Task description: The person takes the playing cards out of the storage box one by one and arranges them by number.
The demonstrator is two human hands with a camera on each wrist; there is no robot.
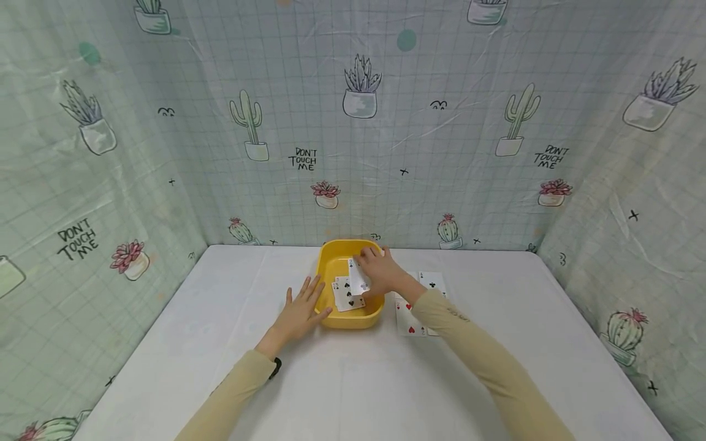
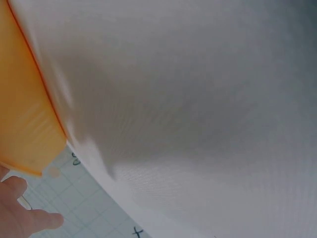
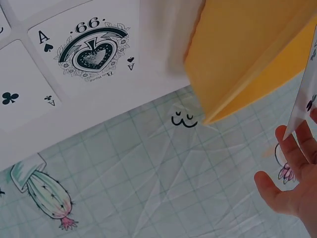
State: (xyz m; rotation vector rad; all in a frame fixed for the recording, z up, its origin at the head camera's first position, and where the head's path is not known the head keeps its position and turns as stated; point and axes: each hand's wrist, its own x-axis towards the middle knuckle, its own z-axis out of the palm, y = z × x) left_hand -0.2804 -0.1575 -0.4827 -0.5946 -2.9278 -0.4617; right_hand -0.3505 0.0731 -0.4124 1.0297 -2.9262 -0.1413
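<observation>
A yellow plastic bin stands at the back middle of the white table, with a few playing cards showing spades face up on its floor. My right hand reaches over the bin's right side and pinches a playing card above the others. In the right wrist view that card appears nearly edge-on beside the fingers. My left hand lies along the bin's left side, fingers spread and fingertips at the rim; in the left wrist view only part of the hand shows.
Right of the bin, several face-up cards lie on the table, partly covered by my right forearm. Among them are a hearts card, a clubs card and an ace of spades. A cactus-print cloth hangs behind the table.
</observation>
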